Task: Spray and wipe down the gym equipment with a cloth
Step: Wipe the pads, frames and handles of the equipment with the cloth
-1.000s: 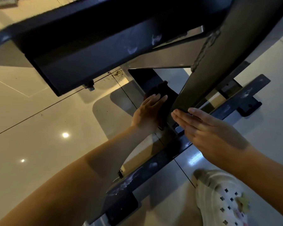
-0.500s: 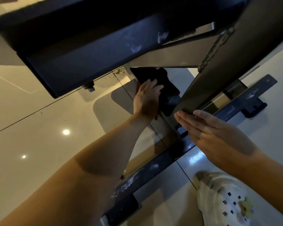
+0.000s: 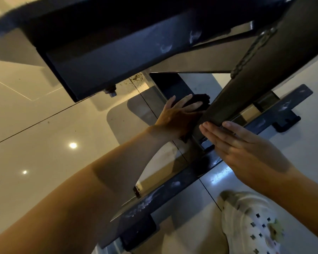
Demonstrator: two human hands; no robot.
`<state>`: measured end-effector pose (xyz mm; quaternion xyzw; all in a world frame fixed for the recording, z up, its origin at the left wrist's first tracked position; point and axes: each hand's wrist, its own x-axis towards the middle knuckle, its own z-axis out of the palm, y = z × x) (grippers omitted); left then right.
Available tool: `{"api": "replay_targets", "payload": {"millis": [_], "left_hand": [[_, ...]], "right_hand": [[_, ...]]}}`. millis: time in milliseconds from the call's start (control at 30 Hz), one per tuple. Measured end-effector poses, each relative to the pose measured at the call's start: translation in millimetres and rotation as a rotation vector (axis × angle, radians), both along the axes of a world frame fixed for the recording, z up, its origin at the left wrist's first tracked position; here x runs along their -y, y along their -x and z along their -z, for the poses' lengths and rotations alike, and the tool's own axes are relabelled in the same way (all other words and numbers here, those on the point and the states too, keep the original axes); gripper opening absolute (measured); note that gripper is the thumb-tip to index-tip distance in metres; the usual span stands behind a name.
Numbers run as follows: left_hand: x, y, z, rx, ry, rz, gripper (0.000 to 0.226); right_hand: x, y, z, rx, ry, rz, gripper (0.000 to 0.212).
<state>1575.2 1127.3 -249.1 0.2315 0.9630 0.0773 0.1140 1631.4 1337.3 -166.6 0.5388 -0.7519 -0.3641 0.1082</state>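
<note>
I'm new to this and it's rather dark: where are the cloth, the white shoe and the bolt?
cloth (image 3: 202,102), head view, dark bunched top.
white shoe (image 3: 246,217), head view, upper.
bolt (image 3: 111,92), head view, threaded end.

Left hand (image 3: 176,116) reaches forward, fingers spread flat; right hand (image 3: 246,153) flat, fingers extended together.

Glossy floor tiles (image 3: 44,125), matt metal frame (image 3: 117,57)
</note>
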Motion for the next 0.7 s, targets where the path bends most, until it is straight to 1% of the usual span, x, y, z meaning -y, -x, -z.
{"api": "replay_targets", "payload": {"millis": [33, 100, 167, 233, 267, 300, 333, 367, 400, 433, 500, 600, 700], "left_hand": [[-1.8, 6.0, 0.5, -0.002, 0.041, 0.043, 0.075], [-5.4, 13.2, 5.2, -0.011, 0.038, 0.082, 0.077], [-9.4, 11.1, 6.5, -0.05, -0.002, 0.037, 0.072], [-10.7, 2.6, 11.2, -0.119, -0.095, -0.021, 0.067], [-9.6, -1.8, 13.3, -0.111, -0.148, -0.06, 0.066], [-6.7, -5.7, 12.9, -0.068, -0.202, -0.099, 0.066], [-2.8, -9.4, 13.1, -0.014, -0.204, -0.124, 0.065], [0.7, -13.5, 12.4, -0.001, -0.199, -0.139, 0.063], [4.0, -17.9, 12.8, -0.038, -0.209, -0.138, 0.06], [7.1, -24.0, 10.6, -0.086, -0.271, -0.144, 0.057], [14.7, -32.7, 15.5, -0.062, -0.418, -0.221, 0.052], [18.7, -42.2, 28.3, -0.045, -0.304, -0.225, 0.058], [9.9, -36.8, 30.8, 0.018, -0.351, -0.352, 0.064]], "right_hand": [[-0.8, 0.5, 1.1, 0.007, 0.024, -0.029, 0.072], [-1.3, 0.2, 2.1, 0.026, 0.017, -0.045, 0.074], [1.0, 0.2, 0.3, 0.003, -0.027, -0.014, 0.064], [3.7, 0.7, 0.0, -0.019, -0.026, -0.016, 0.051], [4.4, 0.1, -0.9, -0.019, -0.017, -0.021, 0.051], [4.8, 0.2, -1.4, -0.016, -0.009, -0.024, 0.053], [5.4, 0.7, -2.5, -0.016, 0.016, -0.024, 0.061], [5.6, 0.9, -4.2, 0.004, 0.05, -0.024, 0.072], [6.1, 0.6, -5.8, 0.034, 0.09, -0.03, 0.078], [7.0, 0.1, -6.5, 0.064, 0.113, -0.028, 0.08], [8.2, -1.5, -4.9, 0.11, 0.148, -0.008, 0.074], [11.4, -5.5, -2.3, 0.162, 0.158, 0.041, 0.07], [14.3, -9.6, -1.1, 0.185, 0.187, 0.065, 0.071]]}}
